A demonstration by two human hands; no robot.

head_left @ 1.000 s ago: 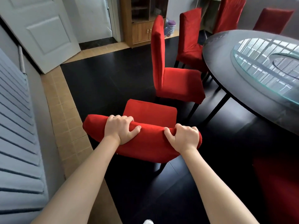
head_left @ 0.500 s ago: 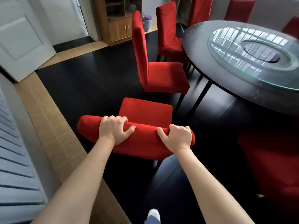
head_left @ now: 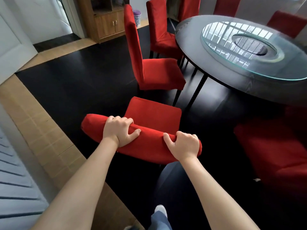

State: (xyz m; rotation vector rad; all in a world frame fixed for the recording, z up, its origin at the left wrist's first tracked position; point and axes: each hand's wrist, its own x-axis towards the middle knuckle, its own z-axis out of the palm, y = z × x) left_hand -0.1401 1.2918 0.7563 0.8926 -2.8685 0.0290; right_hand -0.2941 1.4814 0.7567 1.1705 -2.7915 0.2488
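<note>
both hands grip chair back (plush, rounded)

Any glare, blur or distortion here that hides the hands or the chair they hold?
Head view: window glare on the glass turntable; wide-angle bending toward the edges; left hand, right hand and the chair back they grip are sharp, evenly lit.

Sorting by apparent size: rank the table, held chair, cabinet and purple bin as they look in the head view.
1. The table, though cut off at the frame edge.
2. The held chair, enlarged by nearness to the camera.
3. The cabinet, partly cropped.
4. The purple bin, clearly smallest.
</note>
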